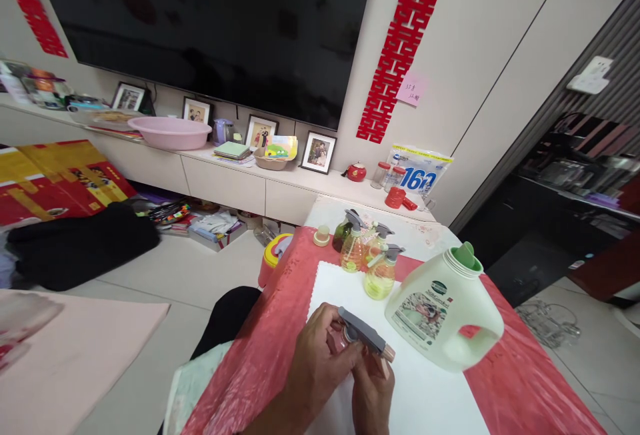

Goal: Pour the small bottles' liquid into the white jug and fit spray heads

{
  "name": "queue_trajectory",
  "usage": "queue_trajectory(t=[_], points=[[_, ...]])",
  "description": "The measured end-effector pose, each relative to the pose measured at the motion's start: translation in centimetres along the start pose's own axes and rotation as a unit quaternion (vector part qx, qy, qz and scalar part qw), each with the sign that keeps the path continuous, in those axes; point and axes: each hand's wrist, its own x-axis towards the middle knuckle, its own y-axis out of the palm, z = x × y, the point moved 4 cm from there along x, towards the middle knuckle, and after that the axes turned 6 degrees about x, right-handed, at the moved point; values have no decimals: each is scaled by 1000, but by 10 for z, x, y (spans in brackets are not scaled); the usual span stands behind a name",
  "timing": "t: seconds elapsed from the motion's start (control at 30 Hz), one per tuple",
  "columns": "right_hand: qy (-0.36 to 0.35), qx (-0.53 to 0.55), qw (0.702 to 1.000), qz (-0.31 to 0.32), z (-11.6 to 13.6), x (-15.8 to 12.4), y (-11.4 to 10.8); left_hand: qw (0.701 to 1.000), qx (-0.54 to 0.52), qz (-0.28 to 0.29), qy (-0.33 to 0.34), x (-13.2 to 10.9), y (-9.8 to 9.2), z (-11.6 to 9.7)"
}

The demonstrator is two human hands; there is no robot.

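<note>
Over the white sheet point(430, 388) I hold a spray bottle point(367, 332) with a grey spray head and a copper-coloured nozzle tip. My left hand point(315, 358) wraps round it just below the head, and a bit of its pinkish body shows between the fingers. My right hand point(373, 385) grips under the nozzle end, by the trigger. Most of the bottle is hidden by both hands. Beyond them stand several more spray bottles, one with yellow liquid point(379, 280) nearest. To the right is a big pale green detergent jug point(440, 308), with a green measuring cap in its mouth.
Red plastic film point(265, 348) covers the table. A small cream cap point(321, 236) sits near the far left corner. A yellow-rimmed bin point(270, 255) stands on the floor beside the table. Behind, a low cabinet carries a pink basin point(173, 133), framed photos and red-lidded jars point(380, 175).
</note>
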Motion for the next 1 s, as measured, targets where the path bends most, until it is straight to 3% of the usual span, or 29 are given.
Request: queue_trajectory(t=[0.33,0.63,0.9,1.0], points=[[-27,2,995,91,36,25,2,996,9,10,94,2,3,7],[-51,-57,986,148,54,32,10,993,-4,60,102,-1,0,8],[-116,-102,978,141,66,29,16,983,-31,49,176,-4,0,12],[-142,-111,976,124,65,26,17,983,-54,44,169,-1,0,15]])
